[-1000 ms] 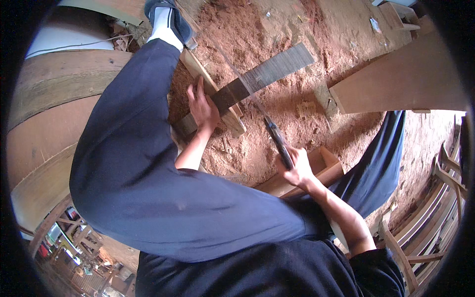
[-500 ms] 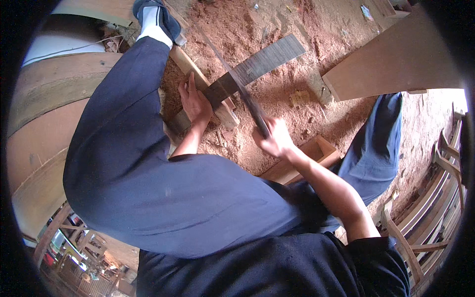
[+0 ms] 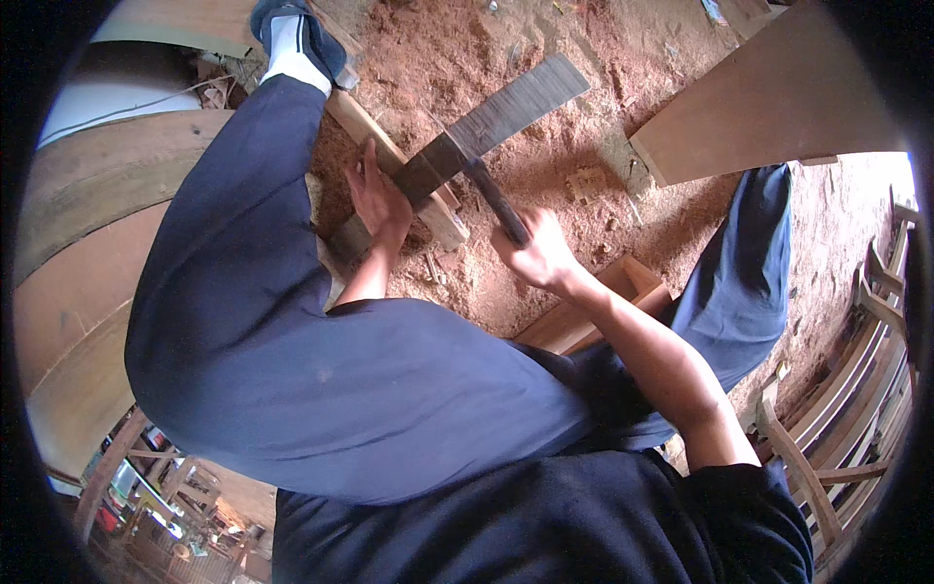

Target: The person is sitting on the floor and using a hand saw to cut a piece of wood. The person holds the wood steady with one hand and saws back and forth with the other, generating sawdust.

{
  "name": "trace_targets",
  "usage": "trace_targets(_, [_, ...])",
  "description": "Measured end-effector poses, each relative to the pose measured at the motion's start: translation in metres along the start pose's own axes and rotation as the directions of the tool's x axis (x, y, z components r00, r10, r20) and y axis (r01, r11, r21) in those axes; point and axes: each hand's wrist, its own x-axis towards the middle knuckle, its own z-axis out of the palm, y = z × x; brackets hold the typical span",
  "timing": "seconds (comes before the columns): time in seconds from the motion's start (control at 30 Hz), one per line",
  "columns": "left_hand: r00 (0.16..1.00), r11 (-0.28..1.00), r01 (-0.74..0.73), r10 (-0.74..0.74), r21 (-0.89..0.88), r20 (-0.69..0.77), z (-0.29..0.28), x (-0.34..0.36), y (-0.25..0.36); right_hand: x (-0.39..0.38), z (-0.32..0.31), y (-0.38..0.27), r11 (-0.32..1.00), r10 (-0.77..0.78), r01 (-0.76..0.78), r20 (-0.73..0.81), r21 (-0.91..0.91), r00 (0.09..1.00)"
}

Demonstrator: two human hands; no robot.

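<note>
My right hand (image 3: 535, 245) is wrapped round the dark handle of a handsaw (image 3: 498, 200). Its thin blade, seen almost edge-on, meets a dark grey board (image 3: 516, 107) that slants up to the right. My left hand (image 3: 380, 202) lies against the board's lower part, with its fingers stretched out over the pale wooden batten (image 3: 438, 218) under the board. The near end of the board passes beneath my left wrist. Most of the blade is hidden or too thin to make out.
Reddish sawdust (image 3: 409, 58) covers the ground. My shoe (image 3: 326, 44) is at the batten's far end. A wooden box (image 3: 564, 326) stands near my right forearm. A wide panel (image 3: 769, 107) lies at the right, curved planks (image 3: 88, 243) at the left, and stacked timber (image 3: 851, 409) at lower right.
The saw has been pushed forward along its stroke, so less of the blade shows beyond the board. My left hand stays on the board; the whole view has shifted slightly.
</note>
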Motion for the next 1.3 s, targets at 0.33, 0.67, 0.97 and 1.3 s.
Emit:
trace_targets(0.33, [0.993,0.992,0.117,-0.118,0.052,0.025,-0.007,-0.001,0.001,0.007,0.004,-0.001,0.997,0.076,-0.077,0.086,0.011,0.993])
trace_targets(0.67, [0.992,0.993,0.113,-0.114,0.025,0.046,-0.005,-0.01,0.006,-0.06,-0.006,0.006,0.997,0.069,-0.068,0.012,-0.036,0.998])
trace_targets(0.97, [0.986,0.987,0.157,-0.154,-0.036,0.064,-0.007,-0.007,0.0,-0.065,-0.004,-0.002,0.994,0.034,-0.034,-0.002,-0.106,0.999])
trace_targets(1.3, [0.985,0.985,0.17,-0.17,0.007,-0.011,-0.009,-0.012,0.002,-0.036,0.0,-0.004,0.99,0.09,-0.087,0.023,-0.107,0.996])
